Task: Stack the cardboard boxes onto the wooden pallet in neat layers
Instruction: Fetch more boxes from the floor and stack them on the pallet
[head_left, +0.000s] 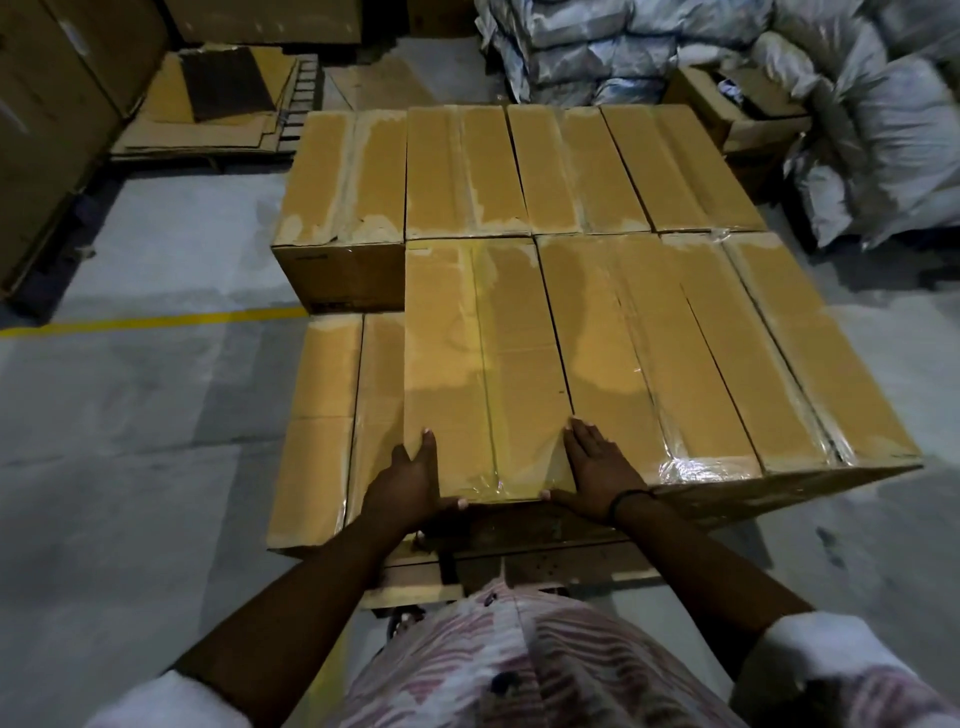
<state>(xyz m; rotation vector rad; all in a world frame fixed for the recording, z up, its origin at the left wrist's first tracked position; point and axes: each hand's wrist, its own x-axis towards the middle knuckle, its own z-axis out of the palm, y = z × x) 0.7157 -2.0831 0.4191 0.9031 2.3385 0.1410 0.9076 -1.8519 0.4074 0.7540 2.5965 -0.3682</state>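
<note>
A long taped cardboard box (483, 364) lies on the upper layer of the stack, its near end overhanging the layer below. My left hand (410, 483) lies on its near left corner, fingers straight on top, thumb along the front edge. My right hand (597, 467) lies flat on its near right corner, thumb at the front edge. Several like boxes fill the same layer to the right (727, 353) and behind (519, 171). One lower box (322, 421) lies at the left. The wooden pallet (410, 579) shows under the stack near my body.
Flattened cardboard sheets (208, 109) lie on the floor at the back left. White and blue sacks (883, 130) pile up at the back right. A yellow line (156, 319) crosses the grey concrete floor at the left. Tall cartons (47, 130) stand at the far left.
</note>
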